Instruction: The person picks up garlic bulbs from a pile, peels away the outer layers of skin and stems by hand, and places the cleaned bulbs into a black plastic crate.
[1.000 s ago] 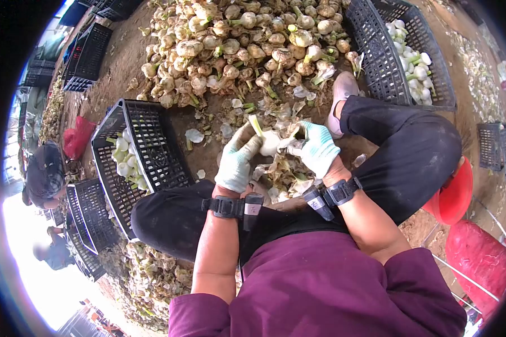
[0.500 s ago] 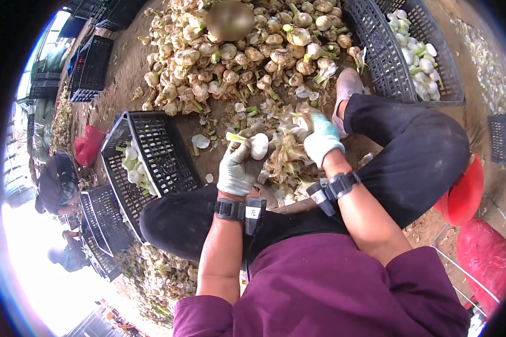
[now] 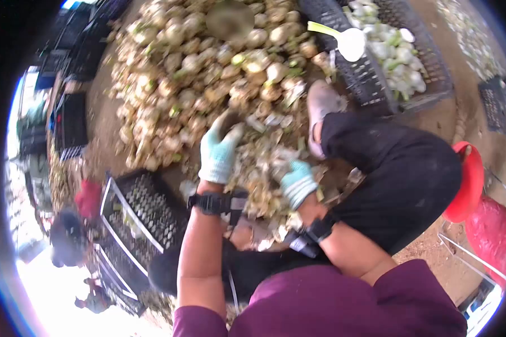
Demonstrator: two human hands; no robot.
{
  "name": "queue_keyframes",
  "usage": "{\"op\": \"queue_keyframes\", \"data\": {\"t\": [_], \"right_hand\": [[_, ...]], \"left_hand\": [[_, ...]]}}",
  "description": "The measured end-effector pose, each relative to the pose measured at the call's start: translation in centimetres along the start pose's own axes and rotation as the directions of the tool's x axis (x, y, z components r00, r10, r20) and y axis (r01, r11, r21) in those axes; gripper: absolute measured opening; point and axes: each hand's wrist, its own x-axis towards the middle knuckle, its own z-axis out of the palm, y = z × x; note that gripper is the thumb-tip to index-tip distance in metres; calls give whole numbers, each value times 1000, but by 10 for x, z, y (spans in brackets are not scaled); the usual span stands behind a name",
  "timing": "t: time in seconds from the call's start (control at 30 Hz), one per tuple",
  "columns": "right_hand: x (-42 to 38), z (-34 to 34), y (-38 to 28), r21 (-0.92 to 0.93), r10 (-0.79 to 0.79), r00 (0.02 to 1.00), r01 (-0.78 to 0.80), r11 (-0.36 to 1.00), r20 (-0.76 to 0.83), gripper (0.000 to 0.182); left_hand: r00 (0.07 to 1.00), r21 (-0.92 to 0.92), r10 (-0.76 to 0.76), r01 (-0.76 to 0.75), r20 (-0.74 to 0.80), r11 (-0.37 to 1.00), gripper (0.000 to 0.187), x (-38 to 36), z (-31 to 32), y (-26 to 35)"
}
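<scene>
A peeled white garlic bulb (image 3: 352,45) with a pale green stem is in mid-air, overlapping the near wall of the right-hand crate (image 3: 371,84) in this view. My left hand (image 3: 219,150), in a light knit glove with soiled fingertips, reaches over the lower edge of the garlic pile (image 3: 191,73). Its fingers are apart and nothing is in them. Lower and to the right, my gloved right hand (image 3: 296,181) is down at the loose papery garlic skins (image 3: 258,191). Blur smears its fingers, so I cannot tell what they hold.
White garlic bulbs (image 3: 396,62) fill part of the right-hand crate. Another black crate (image 3: 146,208) stands tilted at my left knee. A red stool-like thing (image 3: 466,182) and a red sack (image 3: 495,236) are at right. Another person (image 3: 70,236) is at far left.
The garlic bulb has left my left hand and flown up and right toward the right-hand crate. My left hand has moved up and opened; my right hand has dropped lower left. The view has shifted.
</scene>
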Motion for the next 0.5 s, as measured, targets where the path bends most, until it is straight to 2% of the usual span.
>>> {"op": "queue_keyframes", "data": {"t": [0.03, 0.07, 0.1, 0.13, 0.17, 0.2, 0.23, 0.3, 0.33, 0.37, 0.4, 0.43, 0.47, 0.5], "right_hand": [[-3, -1, -10, -137, -21, 1000, 21, 990, -2, 13], [-11, 1, -35, -126, -15, 1000, 12, 992, -27, 15], [-19, 4, -55, -113, 1, 999, -6, 994, -45, 16], [-18, 4, -56, -166, 18, 999, -22, 986, -27, 17], [-16, 4, -58, -221, 38, 999, -38, 975, -4, 18], [-16, 6, -63, -171, 21, 1000, -17, 985, 18, 20], [-14, 8, -66, -11, 36, 998, -35, 999, 42, 22], [-12, 12, -78, -72, 92, 996, -91, 993, 12, 22], [-8, 11, -72, -92, 78, 996, -74, 993, 39, 23], [-11, 10, -74, -248, -49, 999, 50, 968, 10, 25], [-5, 8, -66, -324, -11, 1000, 19, 946, 28, 26], [1, 9, -51, -394, 31, 998, -8, 919, 52, 28], [1, 8, -37, -91, 136, 991, -135, 987, 7, 30], [1, 8, -23, 222, 252, 968, -247, 943, 4, 33]], "left_hand": [[993, 326, 114, -113, 17, 939, 34, 19, -10, -28], [984, 571, 178, -161, 28, 805, 35, 37, -22, -57], [964, 810, 255, -207, 74, 548, 35, 42, -23, -60], [979, 868, 180, -172, 97, 466, 39, 52, -28, -74], [995, 941, 63, -95, 78, 324, 48, 61, -26, -79], [995, 973, -55, -65, 79, 222, 53, 71, -24, -85], [983, 993, -171, -46, 64, 112, 58, 79, -21, -86], [956, 988, -268, -141, 119, -63, 62, 97, -23, -104], [940, 991, -327, -122, 97, -57, 60, 105, -18, -102], [921, 994, -384, -100, 72, -53, 58, 111, -15, -101], [942, 989, -312, -139, 119, -41, 54, 113, -22, -111], [942, 991, -317, -129, 110, -38, 54, 111, -24, -118], [961, 985, -250, -81, 117, 150, 53, 106, -30, -122], [979, 944, -176, -37, 99, 328, 52, 99, -37, -128]]}}
